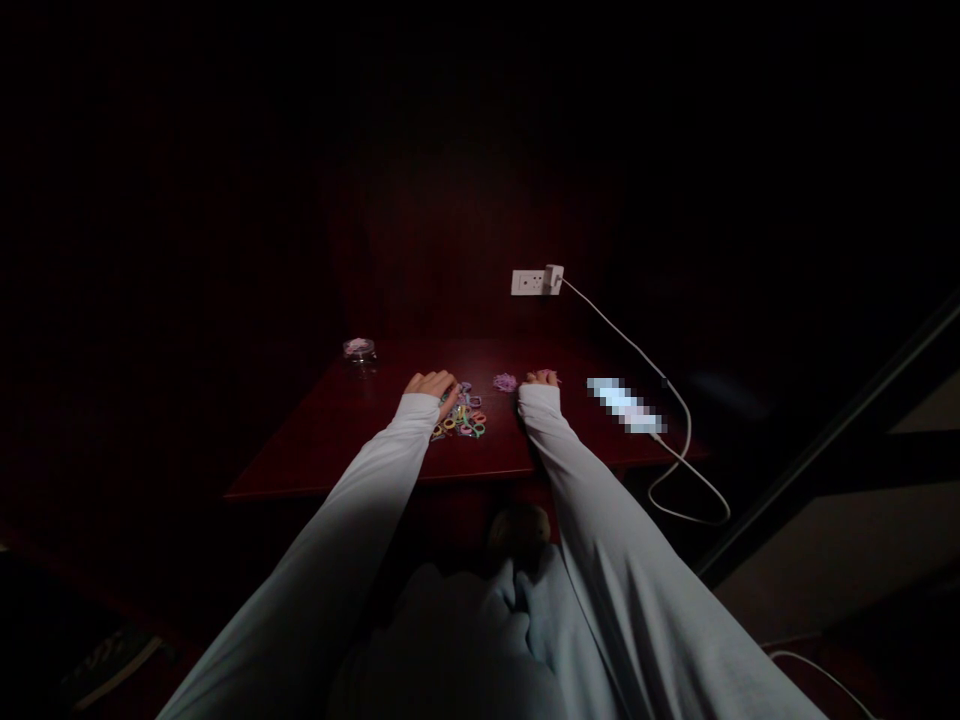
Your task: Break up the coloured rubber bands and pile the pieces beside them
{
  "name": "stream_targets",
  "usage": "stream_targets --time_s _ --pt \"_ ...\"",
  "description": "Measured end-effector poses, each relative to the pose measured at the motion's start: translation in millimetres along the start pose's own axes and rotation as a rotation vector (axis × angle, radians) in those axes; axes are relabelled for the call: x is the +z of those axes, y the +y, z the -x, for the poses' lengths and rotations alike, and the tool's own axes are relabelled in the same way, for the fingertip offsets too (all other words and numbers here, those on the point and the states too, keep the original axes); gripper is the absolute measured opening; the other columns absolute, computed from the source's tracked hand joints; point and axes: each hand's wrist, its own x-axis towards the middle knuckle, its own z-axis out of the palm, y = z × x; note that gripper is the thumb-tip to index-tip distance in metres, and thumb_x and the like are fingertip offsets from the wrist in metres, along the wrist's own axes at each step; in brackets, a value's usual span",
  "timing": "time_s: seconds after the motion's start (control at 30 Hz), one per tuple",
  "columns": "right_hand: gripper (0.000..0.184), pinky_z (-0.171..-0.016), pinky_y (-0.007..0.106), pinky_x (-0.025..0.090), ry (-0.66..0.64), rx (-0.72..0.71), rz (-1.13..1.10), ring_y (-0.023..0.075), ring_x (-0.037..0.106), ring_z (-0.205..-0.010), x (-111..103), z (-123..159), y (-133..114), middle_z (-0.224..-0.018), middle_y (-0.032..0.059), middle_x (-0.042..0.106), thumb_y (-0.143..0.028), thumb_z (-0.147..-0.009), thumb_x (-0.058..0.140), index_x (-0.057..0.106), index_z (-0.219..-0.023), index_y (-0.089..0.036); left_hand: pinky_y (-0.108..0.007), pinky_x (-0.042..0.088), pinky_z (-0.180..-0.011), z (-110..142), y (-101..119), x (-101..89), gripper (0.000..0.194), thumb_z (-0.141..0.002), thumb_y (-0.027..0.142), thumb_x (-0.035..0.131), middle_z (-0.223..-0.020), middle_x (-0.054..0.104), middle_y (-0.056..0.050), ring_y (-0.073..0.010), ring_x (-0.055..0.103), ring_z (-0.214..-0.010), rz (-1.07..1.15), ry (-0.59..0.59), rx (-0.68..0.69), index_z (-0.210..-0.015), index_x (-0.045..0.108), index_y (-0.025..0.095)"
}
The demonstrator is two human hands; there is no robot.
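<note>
Both my arms in pale long sleeves reach out over a dark red table (337, 440). My left hand (431, 384) lies knuckles up with its fingers curled down onto a scatter of small coloured rings (463, 415). My right hand (541, 378) is closed, fingers pinched together, just right of a small purple tangle (505, 381); what it pinches is too small to name. The room is very dark.
A small clear dish (359, 349) with pale purple bits stands at the table's back left. A phone (625, 405) lies at the right, its white cable (679, 440) running to a charger in the wall socket (535, 281). The table's front edge is near my knees.
</note>
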Motion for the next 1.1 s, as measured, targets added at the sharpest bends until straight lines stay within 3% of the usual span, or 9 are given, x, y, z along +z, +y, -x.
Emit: stream_targets --time_s 0.1,0.23,0.4,0.53,0.77,0.9,1.1 --pt "0.024 -0.105 0.051 0.047 -0.027 0.029 0.051 0.0293 0.063 -0.116 -3 0 -1 -0.125 0.0178 0.069 -0.024 -0.099 0.059 0.072 -0.116 -0.014 -0.037 0.039 -0.086 0 0 -1.1 0.016 -0.103 0.024 0.049 -0.102 0.074 -0.005 -0.0235 0.065 -0.098 -0.001 -0.005 0.002 -0.097 0.064 0.022" --pt "0.031 -0.109 0.054 0.033 -0.044 0.033 0.095 0.0351 0.058 -0.117 -5 0 -3 -0.118 0.022 0.072 -0.01 -0.089 0.053 0.078 -0.106 -0.013 -0.037 0.039 -0.086 0 1 -2.8 0.016 -0.103 0.024 0.05 -0.103 0.074 -0.004 -0.0236 0.065 -0.099 -0.007 -0.01 0.0 -0.097 0.065 0.023" --pt "0.037 -0.107 0.053 0.032 -0.055 0.031 0.139 0.0371 0.056 -0.118 -8 3 -5 -0.12 0.0245 0.071 -0.007 -0.09 0.046 0.078 -0.109 -0.011 -0.037 0.038 -0.086 2 1 -5.6 0.019 -0.104 0.025 0.047 -0.104 0.074 -0.004 -0.0238 0.065 -0.1 -0.023 0.007 -0.048 -0.098 0.065 0.023" --pt "0.042 -0.106 0.05 0.031 -0.051 0.005 0.168 0.0371 0.054 -0.121 -15 10 -10 -0.126 0.0265 0.068 -0.009 -0.096 0.038 0.072 -0.12 -0.007 -0.04 0.037 -0.086 2 -1 -7.7 0.022 -0.104 0.025 0.044 -0.106 0.073 -0.007 -0.0266 0.064 -0.102 -0.048 0.054 -0.185 -0.099 0.065 0.021" --pt "0.042 -0.102 0.043 0.03 -0.027 -0.151 0.156 0.0317 0.052 -0.121 -27 16 -39 -0.133 0.0185 0.067 -0.017 -0.1 0.038 0.066 -0.13 -0.014 -0.043 0.037 -0.086 5 -11 -7.6 0.015 -0.097 0.024 0.051 -0.107 0.073 -0.007 -0.0289 0.064 -0.101 -0.044 0.09 -0.412 -0.102 0.065 0.019" --pt "0.034 -0.1 0.041 0.029 -0.014 -0.238 0.122 0.0299 0.053 -0.118 -27 18 -57 -0.129 0.0137 0.069 -0.025 -0.099 0.048 0.068 -0.125 -0.017 -0.043 0.038 -0.087 5 -12 -7.9 0.014 -0.096 0.022 0.053 -0.105 0.073 -0.007 -0.029 0.064 -0.102 -0.045 0.064 -0.368 -0.1 0.066 0.019" --pt "0.031 -0.097 0.041 0.028 0.037 -0.289 0.105 0.0279 0.054 -0.112 -25 21 -63 -0.12 0.013 0.072 -0.027 -0.103 0.044 0.071 -0.115 -0.016 -0.038 0.039 -0.089 4 -6 -4.9 0.011 -0.098 0.022 0.054 -0.103 0.074 -0.003 -0.0239 0.064 -0.104 -0.015 0.019 -0.16 -0.098 0.065 0.023"
